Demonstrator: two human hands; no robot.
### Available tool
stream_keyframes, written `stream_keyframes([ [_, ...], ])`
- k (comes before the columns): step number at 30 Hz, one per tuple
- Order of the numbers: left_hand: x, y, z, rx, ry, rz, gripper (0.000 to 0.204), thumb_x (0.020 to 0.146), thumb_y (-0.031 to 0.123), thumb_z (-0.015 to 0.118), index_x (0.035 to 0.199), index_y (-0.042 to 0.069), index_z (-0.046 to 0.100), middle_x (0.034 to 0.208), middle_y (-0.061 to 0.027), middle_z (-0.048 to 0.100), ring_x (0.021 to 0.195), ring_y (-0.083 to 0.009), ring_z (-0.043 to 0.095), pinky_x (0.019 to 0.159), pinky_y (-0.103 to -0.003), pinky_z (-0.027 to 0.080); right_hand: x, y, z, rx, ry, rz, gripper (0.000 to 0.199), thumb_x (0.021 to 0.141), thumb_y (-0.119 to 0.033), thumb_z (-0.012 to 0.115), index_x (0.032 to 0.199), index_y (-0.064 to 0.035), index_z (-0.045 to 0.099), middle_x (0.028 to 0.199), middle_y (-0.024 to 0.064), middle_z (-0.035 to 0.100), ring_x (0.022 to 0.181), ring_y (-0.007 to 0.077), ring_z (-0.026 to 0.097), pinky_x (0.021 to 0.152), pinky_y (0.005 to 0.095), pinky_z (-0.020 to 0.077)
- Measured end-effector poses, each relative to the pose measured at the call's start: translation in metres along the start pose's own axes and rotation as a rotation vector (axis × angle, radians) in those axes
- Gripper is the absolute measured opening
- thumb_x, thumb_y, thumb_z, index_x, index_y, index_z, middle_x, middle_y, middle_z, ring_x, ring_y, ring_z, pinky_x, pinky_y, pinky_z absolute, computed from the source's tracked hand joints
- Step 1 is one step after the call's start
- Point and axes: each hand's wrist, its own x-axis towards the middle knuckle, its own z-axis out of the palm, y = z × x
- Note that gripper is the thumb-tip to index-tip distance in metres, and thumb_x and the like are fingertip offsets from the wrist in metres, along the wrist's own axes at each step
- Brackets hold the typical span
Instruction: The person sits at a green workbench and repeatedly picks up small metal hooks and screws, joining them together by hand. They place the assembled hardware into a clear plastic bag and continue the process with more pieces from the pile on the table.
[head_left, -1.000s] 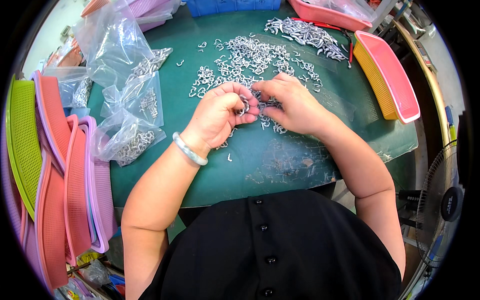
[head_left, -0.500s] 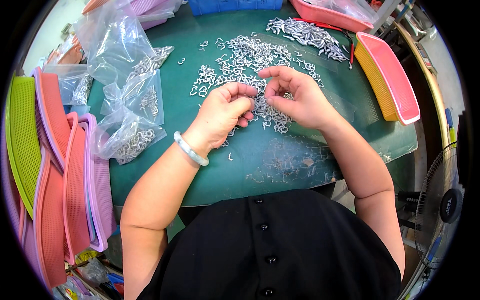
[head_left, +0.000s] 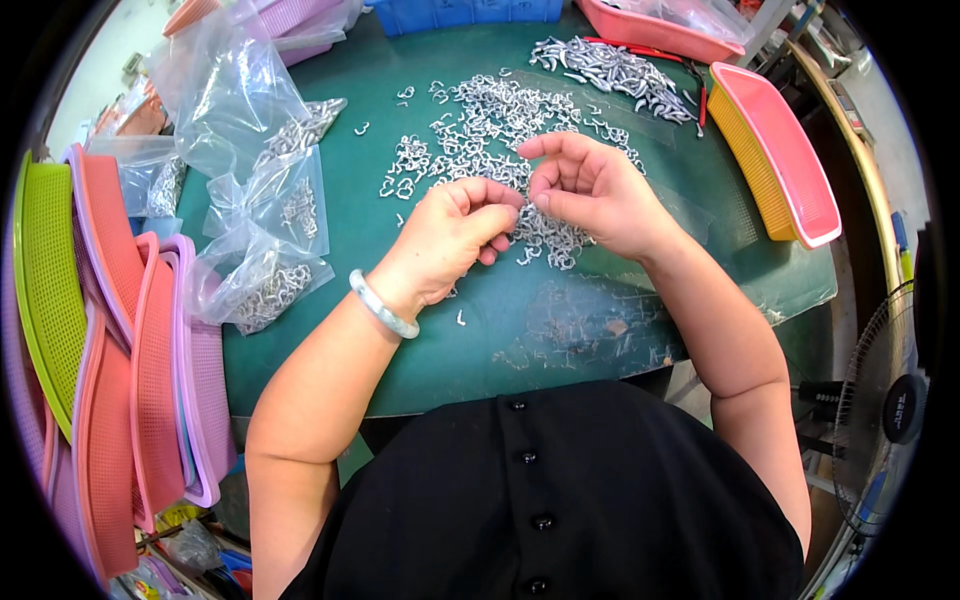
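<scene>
Over a heap of small silvery curved metal pieces (head_left: 490, 110) on the green tabletop (head_left: 450, 360), my two hands meet almost fingertip to fingertip. My left hand (head_left: 458, 232), with a pale bangle (head_left: 384, 305) at its wrist, is closed, thumb pressed against the bent index finger. Whatever it pinches is too small to make out. My right hand (head_left: 600, 195) has its thumb and a finger pinched together beside the left fingertips, the index finger arched above. Anything between them is hidden. More pieces lie beneath and just in front of both hands.
Clear bags (head_left: 265, 285) of metal parts lie left, beside stacked plastic baskets (head_left: 105, 400). A pile of longer grey pieces (head_left: 615, 75), red-handled pliers (head_left: 703, 100) and a pink-and-yellow basket (head_left: 785, 160) sit right. A blue bin (head_left: 465, 12) stands at the back, a fan (head_left: 880, 410) lower right.
My left hand has shifted slightly right, bringing its fingertips up to those of my right hand. The right hand has hardly moved.
</scene>
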Motion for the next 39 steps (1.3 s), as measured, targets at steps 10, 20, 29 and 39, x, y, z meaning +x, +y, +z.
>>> stream_keyframes([
  [10, 0.001, -0.002, -0.003, -0.012, -0.037, -0.001, 0.005, 0.082, 0.010, 0.056, 0.084, 0.006, 0.056, 0.072, 0.0011, 0.055, 0.059, -0.0059, 0.051, 0.051, -0.018, 0.039, -0.001, 0.000, 0.001, -0.031, 0.054, 0.034, 0.033, 0.076, 0.004, 0.055, 0.108, 0.0031, 0.048, 0.077, 0.0006, 0.055, 0.070, 0.0054, 0.052, 0.064, 0.0193, 0.0432],
  [20, 0.001, -0.003, -0.003, 0.013, -0.037, 0.032, 0.005, 0.082, 0.011, 0.056, 0.084, 0.006, 0.056, 0.071, 0.0006, 0.056, 0.060, -0.0066, 0.051, 0.051, -0.018, 0.040, -0.002, -0.001, -0.001, -0.032, 0.066, 0.021, 0.032, 0.077, 0.004, 0.055, 0.109, 0.0034, 0.048, 0.078, 0.0008, 0.055, 0.072, 0.0053, 0.052, 0.066, 0.0195, 0.0436],
  [29, 0.004, -0.004, -0.012, -0.167, -0.086, -0.027, 0.007, 0.084, 0.012, 0.054, 0.088, 0.006, 0.055, 0.075, -0.0019, 0.057, 0.062, -0.0093, 0.052, 0.052, -0.020, 0.040, -0.002, 0.000, -0.001, -0.019, 0.026, 0.046, 0.028, 0.078, 0.002, 0.056, 0.105, 0.0031, 0.051, 0.078, 0.0002, 0.055, 0.072, 0.0049, 0.052, 0.067, 0.0192, 0.0435],
  [39, 0.002, -0.002, -0.008, -0.249, -0.065, -0.027, 0.006, 0.085, 0.007, 0.052, 0.089, 0.005, 0.055, 0.079, -0.0054, 0.058, 0.069, -0.0129, 0.057, 0.059, -0.022, 0.046, -0.002, -0.001, 0.001, 0.015, 0.021, 0.026, 0.027, 0.078, 0.002, 0.057, 0.104, 0.0031, 0.051, 0.080, 0.0009, 0.056, 0.073, 0.0053, 0.053, 0.069, 0.0196, 0.0444],
])
